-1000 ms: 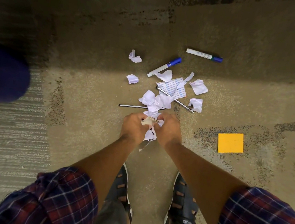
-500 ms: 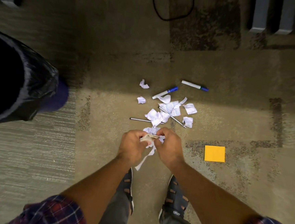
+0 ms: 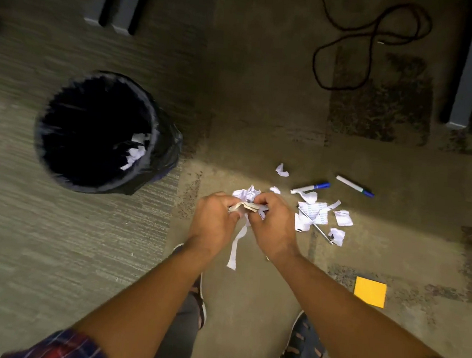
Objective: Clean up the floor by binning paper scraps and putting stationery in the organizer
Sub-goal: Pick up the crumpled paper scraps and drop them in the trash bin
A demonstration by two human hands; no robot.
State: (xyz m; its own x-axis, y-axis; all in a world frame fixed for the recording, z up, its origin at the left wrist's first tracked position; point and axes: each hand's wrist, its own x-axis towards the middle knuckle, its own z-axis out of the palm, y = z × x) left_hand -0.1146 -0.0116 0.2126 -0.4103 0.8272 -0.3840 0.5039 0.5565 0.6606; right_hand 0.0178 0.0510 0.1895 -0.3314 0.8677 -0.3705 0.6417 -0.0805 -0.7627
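My left hand (image 3: 214, 222) and my right hand (image 3: 274, 222) are closed together on a bunch of white paper scraps (image 3: 247, 197), with one long strip hanging down between them. They are raised above the carpet, right of a black-lined bin (image 3: 151, 154) that holds some white paper. More scraps (image 3: 342, 217) lie on the floor to the right, around a silver pen (image 3: 315, 225). Two blue-capped markers (image 3: 309, 187) (image 3: 354, 185) lie just beyond them. An orange sticky-note pad (image 3: 370, 291) lies near my right forearm.
A black cable (image 3: 366, 47) loops on the carpet at the far right. Dark furniture legs (image 3: 122, 0) stand at the top left and another (image 3: 470, 93) at the right edge. My two sandalled feet (image 3: 300, 347) are below my hands.
I have risen from the floor with the scraps held in both hands. The view has swung left and the whole bin has come into sight.
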